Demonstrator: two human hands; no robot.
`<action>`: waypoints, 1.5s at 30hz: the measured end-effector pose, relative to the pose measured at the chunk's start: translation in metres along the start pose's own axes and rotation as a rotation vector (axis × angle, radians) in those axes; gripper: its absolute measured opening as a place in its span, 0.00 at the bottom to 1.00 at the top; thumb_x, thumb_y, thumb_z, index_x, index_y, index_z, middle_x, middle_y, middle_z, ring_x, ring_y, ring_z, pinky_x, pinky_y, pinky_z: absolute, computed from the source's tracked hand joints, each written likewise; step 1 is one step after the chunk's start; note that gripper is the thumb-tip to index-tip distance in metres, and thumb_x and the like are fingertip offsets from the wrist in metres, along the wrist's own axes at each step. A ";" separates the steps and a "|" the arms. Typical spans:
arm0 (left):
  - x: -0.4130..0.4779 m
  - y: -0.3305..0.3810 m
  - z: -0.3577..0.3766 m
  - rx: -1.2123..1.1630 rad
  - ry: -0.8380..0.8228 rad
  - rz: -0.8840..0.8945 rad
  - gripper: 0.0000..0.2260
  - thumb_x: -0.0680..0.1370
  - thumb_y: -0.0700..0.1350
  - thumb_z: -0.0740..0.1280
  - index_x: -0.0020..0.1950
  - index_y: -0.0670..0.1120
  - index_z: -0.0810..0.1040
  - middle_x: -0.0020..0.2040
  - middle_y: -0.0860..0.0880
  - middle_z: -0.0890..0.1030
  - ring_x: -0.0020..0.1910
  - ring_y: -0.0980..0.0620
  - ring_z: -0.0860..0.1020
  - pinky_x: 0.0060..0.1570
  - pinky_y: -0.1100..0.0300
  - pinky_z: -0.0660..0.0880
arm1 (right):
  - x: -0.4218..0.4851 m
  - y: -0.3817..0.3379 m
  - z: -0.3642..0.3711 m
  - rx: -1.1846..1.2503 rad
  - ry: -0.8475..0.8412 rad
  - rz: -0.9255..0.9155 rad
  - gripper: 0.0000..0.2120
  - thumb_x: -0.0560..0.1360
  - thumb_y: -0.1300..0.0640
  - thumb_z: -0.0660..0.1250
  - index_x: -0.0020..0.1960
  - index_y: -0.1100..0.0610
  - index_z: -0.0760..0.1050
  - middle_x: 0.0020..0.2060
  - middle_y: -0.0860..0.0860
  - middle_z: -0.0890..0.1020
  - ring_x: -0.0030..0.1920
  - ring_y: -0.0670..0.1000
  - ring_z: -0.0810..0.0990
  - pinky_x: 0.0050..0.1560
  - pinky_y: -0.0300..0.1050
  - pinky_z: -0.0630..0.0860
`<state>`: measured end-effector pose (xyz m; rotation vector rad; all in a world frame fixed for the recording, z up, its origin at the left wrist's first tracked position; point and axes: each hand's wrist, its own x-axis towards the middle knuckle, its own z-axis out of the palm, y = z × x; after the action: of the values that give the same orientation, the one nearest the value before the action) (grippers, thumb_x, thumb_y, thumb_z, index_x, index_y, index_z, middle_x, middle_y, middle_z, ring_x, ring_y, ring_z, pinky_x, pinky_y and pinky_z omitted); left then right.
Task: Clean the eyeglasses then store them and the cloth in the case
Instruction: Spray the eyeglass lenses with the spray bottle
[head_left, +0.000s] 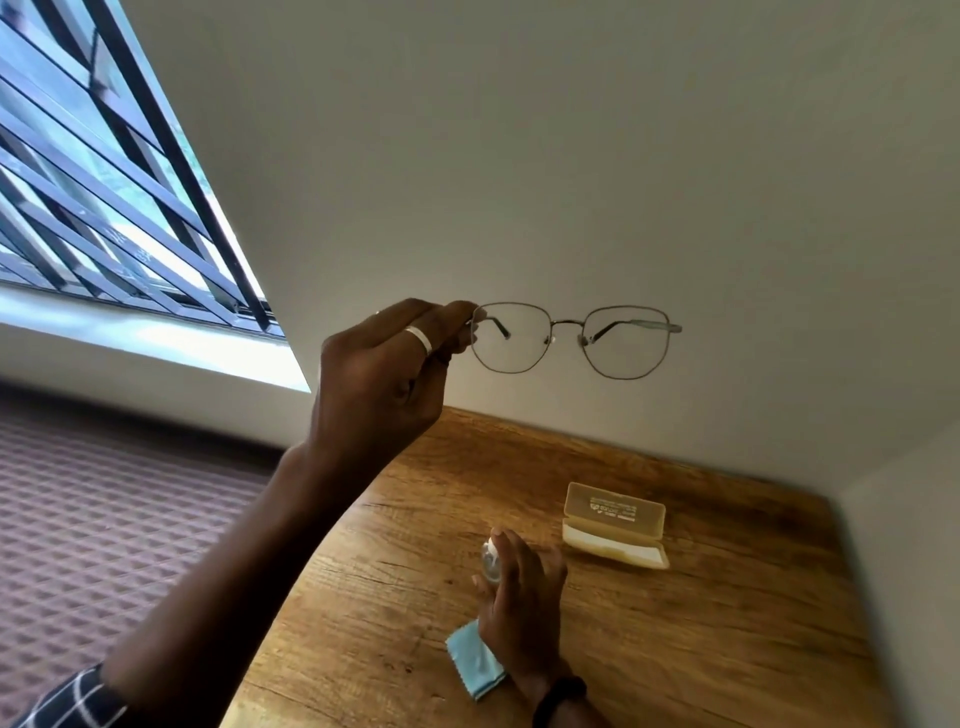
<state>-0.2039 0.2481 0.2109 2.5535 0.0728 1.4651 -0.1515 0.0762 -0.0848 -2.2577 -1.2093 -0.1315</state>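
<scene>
Thin metal-framed eyeglasses (574, 340) hang in the air in front of the pale wall, temples unfolded. My left hand (387, 374), with a ring on one finger, pinches them at their left hinge. Lower down, my right hand (522, 605) is closed around a small clear spray bottle (490, 561) with a white top, just above the table. A light blue cleaning cloth (474, 662) lies on the table, partly under my right wrist. The cream-coloured glasses case (615, 525) lies open on the table behind my right hand.
The wooden table (727, 623) stands against the wall, and another wall closes it off on the right. To the left lies patterned carpet (104, 519) under a barred window (104, 208).
</scene>
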 end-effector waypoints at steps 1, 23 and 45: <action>-0.002 -0.001 -0.001 0.002 0.002 -0.003 0.10 0.77 0.29 0.70 0.58 0.35 0.84 0.45 0.42 0.87 0.41 0.48 0.86 0.40 0.56 0.82 | 0.001 0.000 0.001 -0.011 -0.003 -0.011 0.43 0.67 0.54 0.77 0.74 0.52 0.56 0.60 0.51 0.80 0.61 0.48 0.75 0.62 0.67 0.70; 0.032 0.032 0.066 -0.141 0.006 0.062 0.10 0.79 0.35 0.68 0.59 0.37 0.82 0.47 0.43 0.87 0.42 0.45 0.87 0.35 0.51 0.84 | 0.073 -0.053 -0.305 0.196 0.557 -0.420 0.27 0.76 0.56 0.65 0.70 0.56 0.56 0.39 0.53 0.78 0.32 0.46 0.75 0.30 0.39 0.76; 0.062 0.088 0.090 0.003 0.039 0.177 0.13 0.80 0.41 0.63 0.58 0.38 0.84 0.44 0.45 0.86 0.35 0.47 0.84 0.29 0.56 0.81 | 0.069 -0.047 -0.341 0.053 0.491 -0.251 0.30 0.76 0.47 0.66 0.72 0.46 0.55 0.49 0.50 0.83 0.38 0.44 0.83 0.41 0.29 0.79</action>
<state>-0.0992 0.1576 0.2365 2.5914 -0.1488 1.5772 -0.0887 -0.0318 0.2428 -1.8635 -1.1932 -0.6963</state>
